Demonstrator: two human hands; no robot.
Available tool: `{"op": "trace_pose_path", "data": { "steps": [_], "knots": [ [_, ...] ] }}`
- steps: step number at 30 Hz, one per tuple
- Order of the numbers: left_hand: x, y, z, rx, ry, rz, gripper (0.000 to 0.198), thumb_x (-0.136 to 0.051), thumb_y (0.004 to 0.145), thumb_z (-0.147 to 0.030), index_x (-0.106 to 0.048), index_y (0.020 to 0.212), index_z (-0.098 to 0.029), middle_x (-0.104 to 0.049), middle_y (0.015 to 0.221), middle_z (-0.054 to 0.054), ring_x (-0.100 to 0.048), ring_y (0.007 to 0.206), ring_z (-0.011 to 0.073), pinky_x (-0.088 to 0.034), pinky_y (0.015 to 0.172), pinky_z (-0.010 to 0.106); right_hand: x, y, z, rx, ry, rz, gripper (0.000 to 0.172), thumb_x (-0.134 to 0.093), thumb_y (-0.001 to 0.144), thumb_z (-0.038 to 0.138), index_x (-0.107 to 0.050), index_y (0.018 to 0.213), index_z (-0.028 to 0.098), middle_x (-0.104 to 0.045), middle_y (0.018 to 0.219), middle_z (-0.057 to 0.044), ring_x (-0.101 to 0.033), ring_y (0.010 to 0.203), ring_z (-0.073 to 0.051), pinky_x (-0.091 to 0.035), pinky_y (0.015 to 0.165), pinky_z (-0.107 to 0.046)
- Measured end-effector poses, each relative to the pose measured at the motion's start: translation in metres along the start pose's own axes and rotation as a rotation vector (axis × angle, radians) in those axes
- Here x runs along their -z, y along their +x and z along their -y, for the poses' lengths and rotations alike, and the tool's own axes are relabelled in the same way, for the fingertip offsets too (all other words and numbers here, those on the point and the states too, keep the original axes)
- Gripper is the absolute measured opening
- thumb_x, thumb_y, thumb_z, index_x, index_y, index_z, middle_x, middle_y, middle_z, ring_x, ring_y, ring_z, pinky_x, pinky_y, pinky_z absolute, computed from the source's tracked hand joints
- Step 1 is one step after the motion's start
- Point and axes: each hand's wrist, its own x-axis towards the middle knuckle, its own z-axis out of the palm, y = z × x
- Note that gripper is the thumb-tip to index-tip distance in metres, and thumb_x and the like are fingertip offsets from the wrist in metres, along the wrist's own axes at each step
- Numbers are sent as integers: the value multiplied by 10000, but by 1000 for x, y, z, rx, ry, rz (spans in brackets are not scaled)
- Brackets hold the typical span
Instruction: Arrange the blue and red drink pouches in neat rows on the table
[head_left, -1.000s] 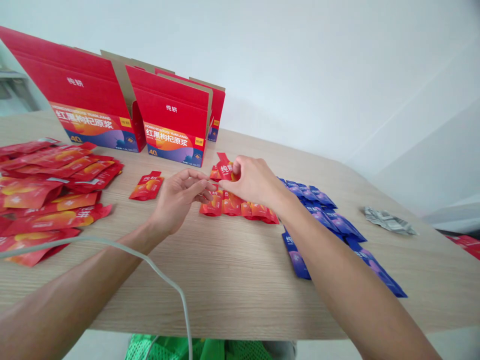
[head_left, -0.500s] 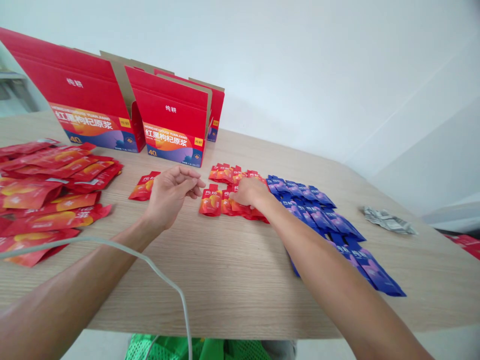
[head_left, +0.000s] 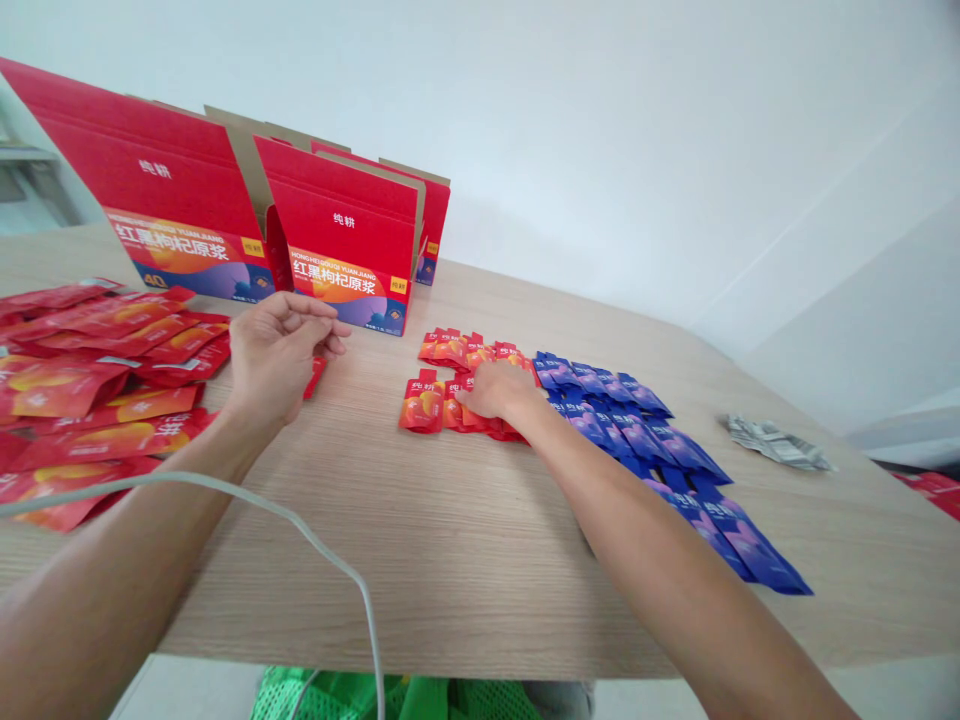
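My left hand (head_left: 281, 355) hovers in front of the red boxes, its fingers loosely bent and apart, with nothing in them. Below it, one red pouch (head_left: 316, 378) on the table is mostly covered by the hand. My right hand (head_left: 496, 388) rests on the rows of small red pouches (head_left: 422, 402) in the middle of the table. Its fingers point down among the pouches and are mostly hidden, so a grip cannot be made out. Directly to its right lie overlapping rows of blue pouches (head_left: 637, 436).
A heap of larger-looking red pouches (head_left: 71, 385) covers the left side. Behind stand open red cartons (head_left: 341, 235) with raised flaps. A white cable (head_left: 300, 525) loops across the left forearm. A crumpled grey-striped wrapper (head_left: 776, 442) lies far right. Green mesh material (head_left: 322, 695) shows below the table edge.
My left hand has moved left, away from the rows, and now covers most of the single red pouch. My right hand has stayed on the red rows, almost unmoved.
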Motion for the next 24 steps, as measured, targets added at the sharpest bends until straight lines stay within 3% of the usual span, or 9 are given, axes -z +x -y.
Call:
{"op": "trace_pose_path", "data": {
  "steps": [5,9,12,15,19,24],
  "knots": [
    [13,15,2,-10,139,-67,87,-676,750,-90,-658,788,-165,-748,690,19,-610,506,123,-512,553,253,0,-3,-2,-19,13,-16,626,-676,1008,662,-769,1379,167,-724,1422,-219,-692,1354,-346,-572,1074,-393],
    [36,28,1,-95,761,-26,86,-675,831,-183,-721,903,-183,-802,858,40,-702,723,180,-569,741,306,15,-6,-17,-60,31,-67,742,-615,998,781,-767,1366,156,-731,1397,-242,-704,1334,-355,-569,1054,-384],
    [50,37,3,-32,1214,134,263,-709,884,-320,-754,1106,-185,-822,1022,89,-747,943,277,-576,900,392,25,-6,-30,-75,39,-122,765,-498,1054,780,-754,1364,129,-732,1372,-269,-718,1308,-354,-568,1035,-381],
    [57,42,12,110,1478,390,619,-646,949,-478,-639,1441,-103,-787,1242,225,-747,1113,402,-562,990,495,22,-8,-32,-38,36,-152,665,-526,1083,688,-740,1364,125,-740,1356,-261,-728,1290,-348,-572,1022,-382],
    [60,41,27,138,1592,566,808,-613,939,-582,-571,1522,-23,-718,1347,336,-712,1214,481,-533,1043,539,5,-13,-23,48,26,-148,551,-611,1071,590,-735,1360,138,-742,1371,-225,-713,1308,-368,-593,1002,-414],
    [62,40,37,139,1599,533,779,-700,854,-618,-649,1444,-111,-714,1328,288,-699,1229,482,-542,1030,533,-8,-22,-15,101,3,-126,497,-642,1066,546,-758,1304,125,-757,1324,-224,-729,1257,-398,-615,972,-467]
  ]
}}
